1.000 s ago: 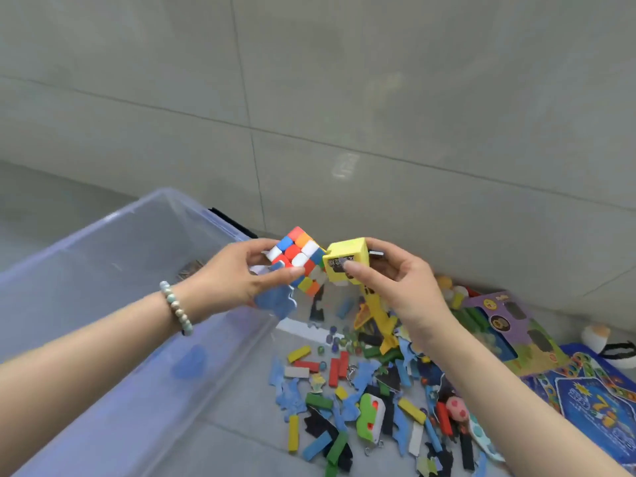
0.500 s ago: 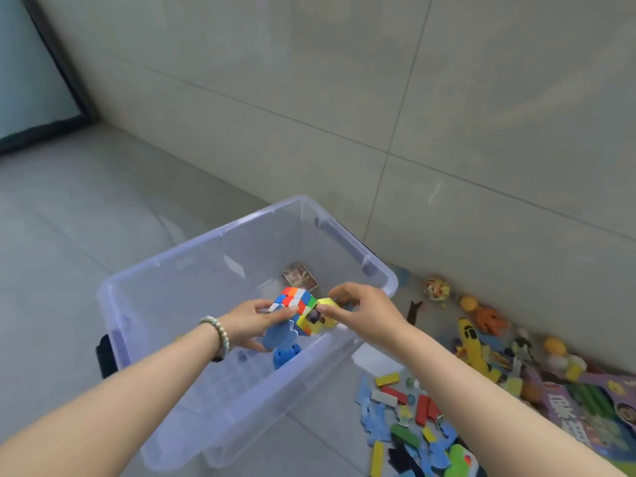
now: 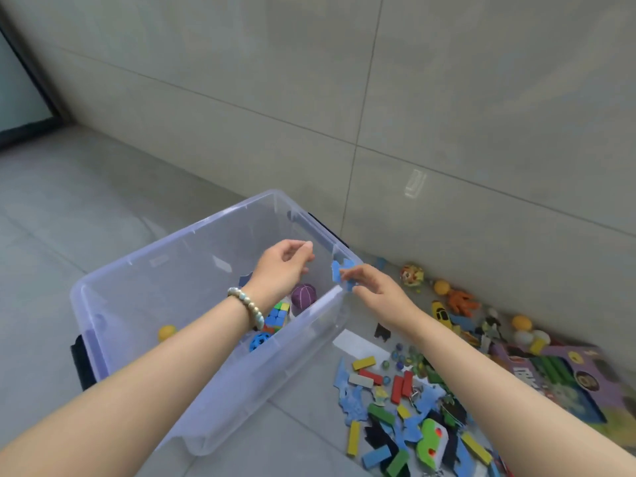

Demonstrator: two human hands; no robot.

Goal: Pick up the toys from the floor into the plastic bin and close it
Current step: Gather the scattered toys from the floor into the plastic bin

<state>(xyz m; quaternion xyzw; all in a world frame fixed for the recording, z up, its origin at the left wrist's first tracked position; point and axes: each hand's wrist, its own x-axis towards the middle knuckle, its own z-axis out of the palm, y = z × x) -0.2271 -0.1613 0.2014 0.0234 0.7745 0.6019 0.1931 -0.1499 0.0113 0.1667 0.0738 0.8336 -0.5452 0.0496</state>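
A clear plastic bin (image 3: 179, 239) sits open-topped on the floor, its long axis running from near-left toward the far wall. The left hand (image 3: 280, 270) hovers above it, loosely curled and empty. The right hand (image 3: 373, 290) pinches a blue foam puzzle piece (image 3: 339, 273) at its rim. The multicoloured puzzle cube (image 3: 277, 316), held moments ago, now lies inside.

Clear bin (image 3: 155, 266) open; toys (image 3: 399, 389) scattered on floor (image 3: 69, 218) rt.

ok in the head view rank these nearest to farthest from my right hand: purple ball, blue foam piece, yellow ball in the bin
1. blue foam piece, pinched in the right hand.
2. purple ball, in the plastic bin, just left.
3. yellow ball, at the bin's far left end.
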